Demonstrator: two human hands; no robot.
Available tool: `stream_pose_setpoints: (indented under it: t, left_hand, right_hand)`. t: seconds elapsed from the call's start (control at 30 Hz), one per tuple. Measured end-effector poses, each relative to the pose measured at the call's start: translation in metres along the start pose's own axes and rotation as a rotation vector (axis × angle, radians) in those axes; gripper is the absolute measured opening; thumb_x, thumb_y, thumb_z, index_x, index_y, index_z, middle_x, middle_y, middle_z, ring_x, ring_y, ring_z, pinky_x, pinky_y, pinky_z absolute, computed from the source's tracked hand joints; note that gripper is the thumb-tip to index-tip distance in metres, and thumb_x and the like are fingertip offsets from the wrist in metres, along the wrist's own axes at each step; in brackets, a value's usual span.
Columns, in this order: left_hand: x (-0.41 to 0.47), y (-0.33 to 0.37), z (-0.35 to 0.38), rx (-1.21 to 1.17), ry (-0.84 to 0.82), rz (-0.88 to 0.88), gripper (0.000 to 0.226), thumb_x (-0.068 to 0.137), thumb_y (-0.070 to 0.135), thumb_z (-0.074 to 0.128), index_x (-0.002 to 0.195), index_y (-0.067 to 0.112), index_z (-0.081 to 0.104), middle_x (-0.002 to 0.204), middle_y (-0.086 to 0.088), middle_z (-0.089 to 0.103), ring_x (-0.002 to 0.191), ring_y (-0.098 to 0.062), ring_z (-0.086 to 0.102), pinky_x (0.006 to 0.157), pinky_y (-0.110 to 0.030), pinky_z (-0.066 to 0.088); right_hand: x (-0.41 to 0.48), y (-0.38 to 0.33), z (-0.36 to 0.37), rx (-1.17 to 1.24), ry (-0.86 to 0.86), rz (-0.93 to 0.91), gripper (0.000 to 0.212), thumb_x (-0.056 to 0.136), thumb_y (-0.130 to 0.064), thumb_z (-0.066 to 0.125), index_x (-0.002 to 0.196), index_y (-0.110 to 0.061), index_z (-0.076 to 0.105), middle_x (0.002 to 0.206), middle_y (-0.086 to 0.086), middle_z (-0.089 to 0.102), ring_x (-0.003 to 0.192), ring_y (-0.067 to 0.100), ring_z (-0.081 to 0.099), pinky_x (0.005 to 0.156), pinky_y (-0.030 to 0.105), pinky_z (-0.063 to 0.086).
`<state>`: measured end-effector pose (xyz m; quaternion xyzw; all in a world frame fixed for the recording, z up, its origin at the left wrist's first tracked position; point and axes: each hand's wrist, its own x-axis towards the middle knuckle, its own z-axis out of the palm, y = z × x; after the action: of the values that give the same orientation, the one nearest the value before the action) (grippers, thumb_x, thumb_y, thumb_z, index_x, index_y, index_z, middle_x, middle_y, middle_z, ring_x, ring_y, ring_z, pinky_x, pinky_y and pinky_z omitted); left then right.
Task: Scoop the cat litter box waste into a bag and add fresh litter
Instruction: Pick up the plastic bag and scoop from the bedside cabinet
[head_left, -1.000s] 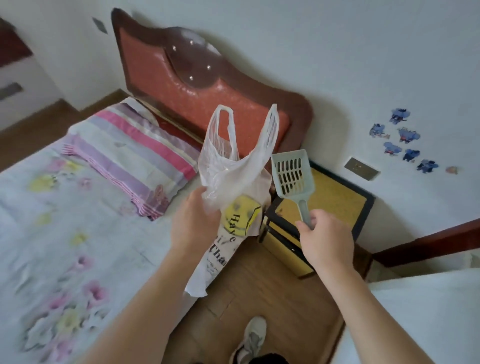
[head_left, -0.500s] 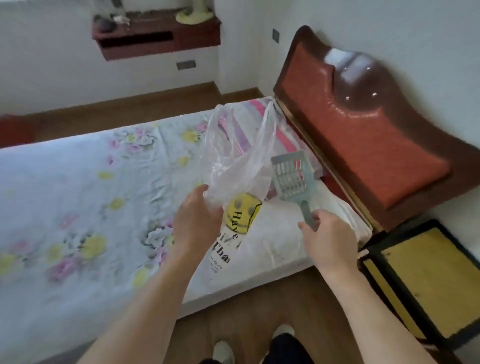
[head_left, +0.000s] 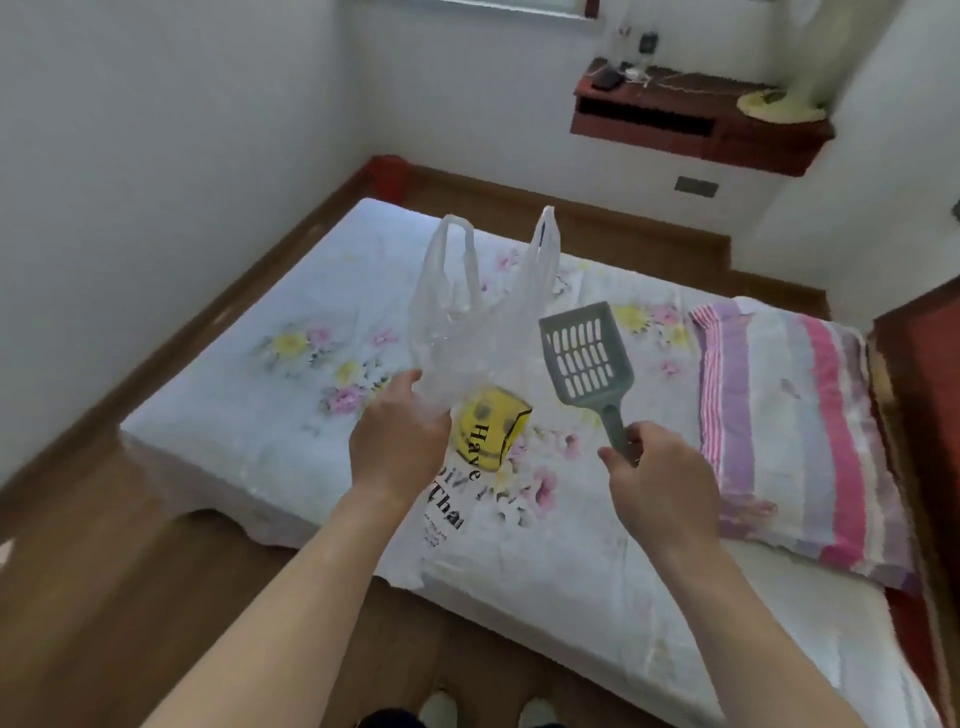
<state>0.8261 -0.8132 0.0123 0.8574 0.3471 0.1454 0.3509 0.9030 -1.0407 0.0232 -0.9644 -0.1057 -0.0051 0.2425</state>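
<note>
Step looks like carry-to-box; litter box isn't in frame, so find it first. Left hand (head_left: 397, 441), centre frame, grips the clear bag (head_left: 467, 338) mid-body. I'd regrip at a handle loop so the mouth opens. Loops stand above the fist, the printed end hangs below. Scoop (head_left: 586, 358) is just right of the bag, head up. Right hand (head_left: 660, 478) is wrapped round the handle end, with the head up-left of it. Bed (head_left: 234, 405) behind.

ahead: bed (head_left: 249, 410) | right: pillow (head_left: 795, 431) on bed | left: open floor (head_left: 130, 597), then wall (head_left: 156, 156)
</note>
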Motion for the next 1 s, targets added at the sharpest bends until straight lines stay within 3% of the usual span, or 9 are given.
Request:
stream_pose_setpoints:
  t: [0.07,0.23,0.3,0.4,0.5,0.6,0.83,0.93,1.0]
  left_hand:
    - [-0.004,-0.016,-0.016,0.004,0.072,-0.078,0.026,0.09,0.026,0.058,0.116,0.021,0.059,0.093,0.002,0.061,0.085,-0.024,0.055,0.071,-0.032,0.041]
    - [-0.027,-0.061,-0.058,0.015,0.26,-0.23,0.031,0.09,0.022,0.06,0.12,0.015,0.058,0.104,-0.004,0.064,0.097,-0.029,0.06,0.074,-0.034,0.044]
    - [-0.04,-0.079,-0.079,0.024,0.345,-0.318,0.037,0.088,0.024,0.061,0.124,0.017,0.058,0.109,-0.004,0.065,0.101,-0.029,0.06,0.076,-0.035,0.046]
    - [-0.056,-0.107,-0.111,0.024,0.45,-0.431,0.028,0.086,0.025,0.062,0.114,0.022,0.059,0.101,0.003,0.065,0.096,-0.025,0.06,0.077,-0.038,0.051]
    - [-0.066,-0.136,-0.144,0.038,0.53,-0.498,0.022,0.086,0.028,0.062,0.108,0.026,0.058,0.095,0.011,0.06,0.093,-0.021,0.06,0.072,-0.034,0.047]
    - [-0.07,-0.169,-0.175,0.07,0.613,-0.521,0.042,0.084,0.038,0.066,0.122,0.022,0.058,0.102,0.012,0.062,0.096,-0.018,0.062,0.069,-0.031,0.045]
    - [-0.061,-0.227,-0.233,0.071,0.715,-0.594,0.066,0.074,0.061,0.058,0.126,0.02,0.059,0.108,0.006,0.068,0.095,-0.019,0.064,0.069,-0.032,0.049]
    - [-0.047,-0.243,-0.246,0.083,0.728,-0.651,0.058,0.081,0.05,0.065,0.129,0.019,0.057,0.112,0.003,0.068,0.1,-0.022,0.064,0.076,-0.035,0.053]
    - [-0.036,-0.251,-0.253,0.085,0.737,-0.677,0.062,0.078,0.054,0.062,0.129,0.02,0.057,0.112,0.004,0.068,0.101,-0.021,0.064,0.078,-0.038,0.056]
  right_hand:
    - [0.013,-0.018,0.012,0.021,-0.054,-0.092,0.017,0.087,-0.034,0.07,0.083,-0.021,0.061,0.073,-0.005,0.061,0.062,0.014,0.055,0.058,0.033,0.049]
    - [0.023,-0.072,0.042,0.043,-0.185,-0.303,0.021,0.086,-0.03,0.071,0.076,-0.023,0.054,0.07,-0.006,0.055,0.06,0.017,0.049,0.055,0.03,0.033]
    - [0.019,-0.097,0.056,0.051,-0.249,-0.374,0.017,0.087,-0.03,0.069,0.078,-0.022,0.056,0.073,-0.006,0.057,0.064,0.018,0.05,0.058,0.03,0.035]
    - [0.007,-0.143,0.077,0.041,-0.32,-0.5,0.012,0.089,-0.03,0.066,0.085,-0.019,0.062,0.078,-0.003,0.061,0.069,0.019,0.054,0.06,0.031,0.04]
    - [-0.01,-0.191,0.099,0.037,-0.365,-0.615,0.014,0.091,-0.031,0.064,0.086,-0.018,0.062,0.08,-0.003,0.06,0.07,0.021,0.054,0.061,0.031,0.042]
    - [-0.025,-0.238,0.123,0.016,-0.413,-0.717,0.018,0.091,-0.031,0.063,0.082,-0.016,0.059,0.079,-0.002,0.059,0.068,0.021,0.051,0.058,0.033,0.04]
    - [-0.047,-0.327,0.168,0.057,-0.471,-0.823,0.016,0.09,-0.032,0.064,0.085,-0.018,0.061,0.083,-0.003,0.061,0.073,0.022,0.053,0.062,0.034,0.045]
    - [-0.047,-0.355,0.183,0.056,-0.506,-0.869,0.015,0.091,-0.032,0.063,0.087,-0.018,0.062,0.085,-0.004,0.062,0.075,0.022,0.055,0.065,0.034,0.047]
    - [-0.043,-0.376,0.196,0.047,-0.521,-0.9,0.014,0.09,-0.032,0.063,0.086,-0.018,0.061,0.084,-0.004,0.061,0.074,0.023,0.055,0.064,0.034,0.046]
